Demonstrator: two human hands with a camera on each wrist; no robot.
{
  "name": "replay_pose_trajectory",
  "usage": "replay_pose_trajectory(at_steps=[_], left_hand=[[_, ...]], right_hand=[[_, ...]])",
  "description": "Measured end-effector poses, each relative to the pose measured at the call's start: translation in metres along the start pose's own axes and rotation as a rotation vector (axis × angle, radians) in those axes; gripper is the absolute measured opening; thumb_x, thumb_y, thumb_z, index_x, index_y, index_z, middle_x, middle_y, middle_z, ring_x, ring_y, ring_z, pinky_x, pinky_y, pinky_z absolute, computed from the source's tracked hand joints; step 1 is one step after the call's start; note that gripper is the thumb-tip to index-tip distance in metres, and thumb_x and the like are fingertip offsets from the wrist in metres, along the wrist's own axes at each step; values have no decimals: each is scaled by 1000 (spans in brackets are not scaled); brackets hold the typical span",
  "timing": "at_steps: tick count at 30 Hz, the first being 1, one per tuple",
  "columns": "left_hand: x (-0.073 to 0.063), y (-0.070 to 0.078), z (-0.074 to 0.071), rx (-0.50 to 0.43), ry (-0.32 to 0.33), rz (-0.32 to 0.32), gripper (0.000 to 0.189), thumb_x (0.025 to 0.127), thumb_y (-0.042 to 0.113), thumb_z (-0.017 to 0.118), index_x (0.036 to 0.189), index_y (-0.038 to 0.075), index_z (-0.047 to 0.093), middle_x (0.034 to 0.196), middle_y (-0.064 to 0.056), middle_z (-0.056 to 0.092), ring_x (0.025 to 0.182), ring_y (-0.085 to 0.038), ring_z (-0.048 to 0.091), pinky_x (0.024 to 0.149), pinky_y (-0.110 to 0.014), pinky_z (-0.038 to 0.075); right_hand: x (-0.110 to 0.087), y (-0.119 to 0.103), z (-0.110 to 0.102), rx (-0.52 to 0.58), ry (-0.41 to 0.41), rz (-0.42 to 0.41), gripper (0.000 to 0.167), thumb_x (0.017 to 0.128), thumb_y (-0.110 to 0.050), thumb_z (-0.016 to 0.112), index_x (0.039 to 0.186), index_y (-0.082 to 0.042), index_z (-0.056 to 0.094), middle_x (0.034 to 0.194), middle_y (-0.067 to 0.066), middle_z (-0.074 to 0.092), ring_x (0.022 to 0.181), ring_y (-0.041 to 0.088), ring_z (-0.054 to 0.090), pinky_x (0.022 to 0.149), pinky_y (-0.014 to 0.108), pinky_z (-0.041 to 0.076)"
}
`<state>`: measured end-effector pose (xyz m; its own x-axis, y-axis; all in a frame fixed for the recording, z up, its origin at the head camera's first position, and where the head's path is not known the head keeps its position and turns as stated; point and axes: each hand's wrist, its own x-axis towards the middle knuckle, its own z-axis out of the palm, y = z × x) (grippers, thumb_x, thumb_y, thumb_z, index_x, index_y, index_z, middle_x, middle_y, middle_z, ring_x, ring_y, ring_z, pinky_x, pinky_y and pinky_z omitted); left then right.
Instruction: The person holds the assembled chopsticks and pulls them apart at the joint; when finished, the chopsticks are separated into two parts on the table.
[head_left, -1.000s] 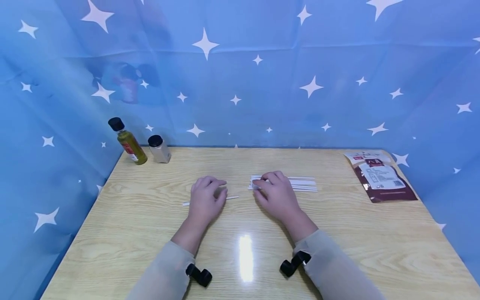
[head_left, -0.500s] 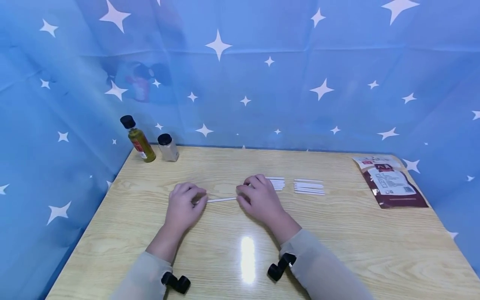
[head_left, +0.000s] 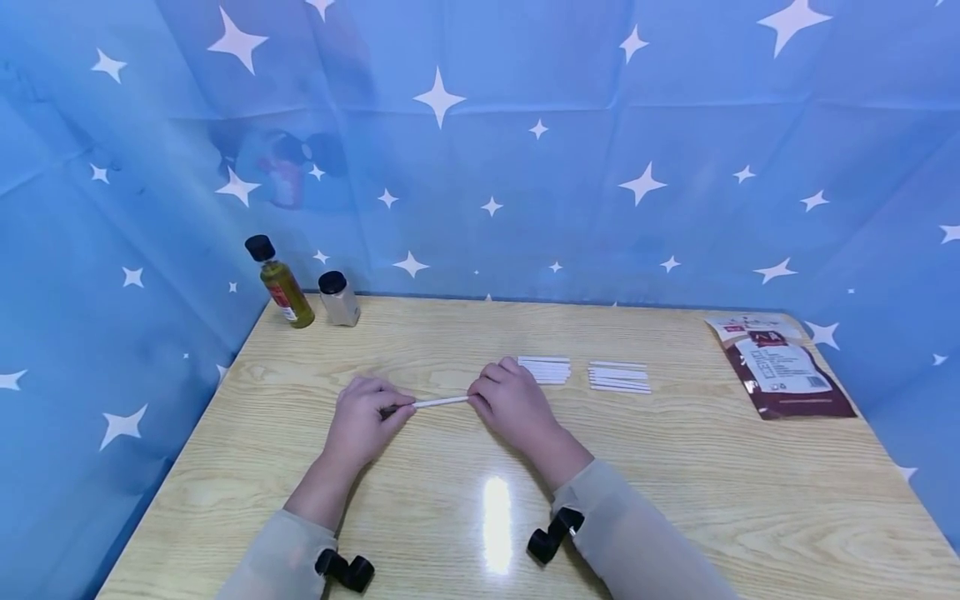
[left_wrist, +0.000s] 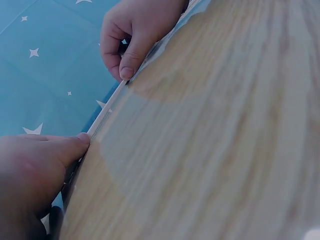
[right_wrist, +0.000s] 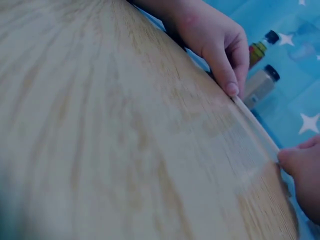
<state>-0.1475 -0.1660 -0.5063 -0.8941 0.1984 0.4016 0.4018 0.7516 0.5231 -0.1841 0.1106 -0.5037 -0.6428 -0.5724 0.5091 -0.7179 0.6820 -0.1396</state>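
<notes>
A thin white stick [head_left: 441, 402] spans the gap between my two hands in the head view, close over the tabletop. Its left end is pinched between thumb and fingers of my left hand [head_left: 365, 419]. My right hand [head_left: 516, 404] pinches the other end. Both wrist views show the pale stick [left_wrist: 106, 109] running straight from one set of fingertips to the other. Just beyond my right hand lies a row of similar white sticks [head_left: 545, 370], partly covered by that hand. A second row of white sticks [head_left: 619, 377] lies to its right, side by side.
An oil bottle [head_left: 288, 291] and a black-capped jar [head_left: 340, 299] stand at the back left of the wooden table [head_left: 442, 500]. At the back right lies a brown and white food pouch [head_left: 780, 367]. A blue star-patterned cloth [head_left: 480, 167] hangs behind.
My right hand has left the rows of sticks and moved left to the single stick, whose end it now pinches. My left hand has shifted left along that stick to its other end.
</notes>
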Motion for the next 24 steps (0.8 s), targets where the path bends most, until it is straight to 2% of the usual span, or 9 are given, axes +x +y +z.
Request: replay_pose_trajectory(at_steps=[5,12,18,24], left_hand=[[2,0,0,16,-8,-10,10,88,19,91,98,20,87,87,9,72,89,-17,60,82,-41,46],[4,-1,2,22,13,-2,14,95,17,84,109,18,84,100,3,77,94,-20,65,82,-43,49],[5,1,3,14,36,-4,10,96,17,82,107,16,84,98,1,75,92,-21,65,82,-44,51],[4,11,12,-8,45,21,8,94,19,85,101,15,84,91,5,73,82,-14,61,72,-37,50]], right_hand=[[0,-1,-2,-8,-31,13,7,100,-20,77,98,-14,79,97,-1,71,89,22,57,82,37,48],[-1,-3,-4,-1,-114,135,10,107,-22,66,105,-14,72,103,0,69,100,22,58,94,38,47],[-2,-5,-7,67,-122,173,10,108,-21,62,106,-13,69,104,0,67,102,24,57,97,41,47],[-7,-7,-13,120,-139,202,10,109,-17,60,107,-12,68,103,1,67,104,25,59,113,45,42]])
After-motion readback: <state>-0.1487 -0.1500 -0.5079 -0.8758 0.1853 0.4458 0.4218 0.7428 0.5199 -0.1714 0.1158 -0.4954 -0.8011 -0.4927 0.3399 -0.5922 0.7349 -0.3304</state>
